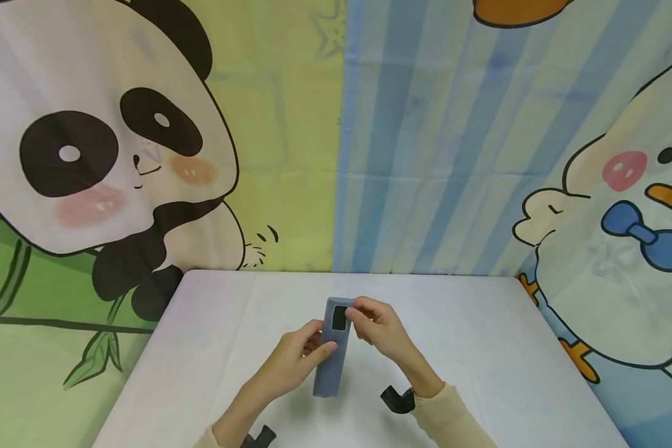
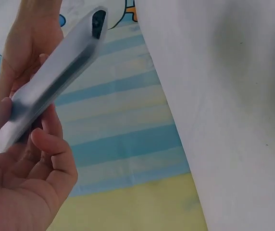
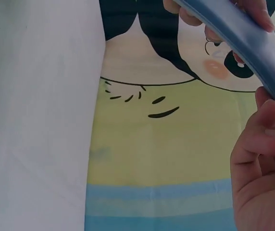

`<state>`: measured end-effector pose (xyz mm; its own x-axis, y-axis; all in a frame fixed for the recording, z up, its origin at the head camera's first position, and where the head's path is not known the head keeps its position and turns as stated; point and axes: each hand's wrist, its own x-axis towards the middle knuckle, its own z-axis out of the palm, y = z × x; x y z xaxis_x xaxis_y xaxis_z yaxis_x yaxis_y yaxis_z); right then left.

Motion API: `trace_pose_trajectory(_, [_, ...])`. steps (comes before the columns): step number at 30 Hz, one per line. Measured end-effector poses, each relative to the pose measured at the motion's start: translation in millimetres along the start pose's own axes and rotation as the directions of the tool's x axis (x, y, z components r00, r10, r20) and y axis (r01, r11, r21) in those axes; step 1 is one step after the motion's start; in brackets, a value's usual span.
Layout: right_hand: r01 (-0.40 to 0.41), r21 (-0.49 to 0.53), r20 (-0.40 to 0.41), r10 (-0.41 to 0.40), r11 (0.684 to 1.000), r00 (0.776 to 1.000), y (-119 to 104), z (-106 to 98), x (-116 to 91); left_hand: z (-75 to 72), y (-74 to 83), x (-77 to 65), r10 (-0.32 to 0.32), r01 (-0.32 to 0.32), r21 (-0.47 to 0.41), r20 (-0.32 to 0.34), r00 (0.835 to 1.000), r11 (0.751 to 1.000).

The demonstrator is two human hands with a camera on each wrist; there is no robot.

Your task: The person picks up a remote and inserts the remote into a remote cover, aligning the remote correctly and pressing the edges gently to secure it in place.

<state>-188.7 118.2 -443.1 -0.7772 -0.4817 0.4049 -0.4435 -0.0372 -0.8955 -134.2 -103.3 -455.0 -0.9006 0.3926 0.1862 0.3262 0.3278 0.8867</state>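
Observation:
A long, slim blue-grey case [image 1: 330, 367] with a dark rectangular panel [image 1: 339, 318] near its upper end is held above the white table, tilted slightly. My left hand [image 1: 294, 361] grips its left side, thumb across the front and fingers behind. At the upper right edge, my right hand [image 1: 379, 323] pinches the case beside the dark panel. From the left wrist, the case [image 2: 56, 72] appears edge-on, with a dark spot at its far end. The right wrist view shows its smooth, glossy side [image 3: 238, 36], and my right hand [image 3: 267, 168] curls at its lower end.
Below the hands is a white tabletop [image 1: 470, 336]. Behind it hang cloth backdrops, one with a panda [image 1: 185, 249] on green and one with a white duck [image 1: 593, 280] on blue stripes. Black wrist devices [image 1: 399, 399] sit at both wrists.

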Motion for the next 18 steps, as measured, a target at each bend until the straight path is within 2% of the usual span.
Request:
trace_pose_trajectory(3, [-0.027,-0.132,-0.068,0.018,0.991,0.997,-2,8,-1,5.0,-1.3,-0.2,0.076,-0.072,0.060,-0.058,0.995,0.996])
trace_pose_trajectory(6, [-0.056,-0.267,-0.120,0.024,0.962,0.992,-7,18,1,9.4,-1.9,-0.4,0.200,-0.183,0.149,-0.111,0.973,0.972])
trace_pose_trajectory(9, [-0.085,-0.279,-0.130,0.050,0.957,0.990,-11,23,2,10.7,-2.4,-0.9,0.246,-0.227,0.150,-0.117,0.962,0.962])
trace_pose_trajectory(11, [-0.099,-0.231,-0.130,0.070,0.968,0.989,-12,23,2,10.1,-3.0,-1.5,0.219,-0.209,0.097,-0.103,0.970,0.973])
trace_pose_trajectory(14, [-0.112,-0.156,-0.106,0.096,0.981,0.990,-14,21,3,8.1,-3.7,-3.1,0.147,-0.148,-0.003,-0.063,0.987,0.989])
trace_pose_trajectory(18, [-0.102,-0.033,-0.013,0.101,0.994,0.995,-16,16,4,4.9,-4.4,-4.4,0.089,-0.092,-0.129,-0.025,0.996,0.987])
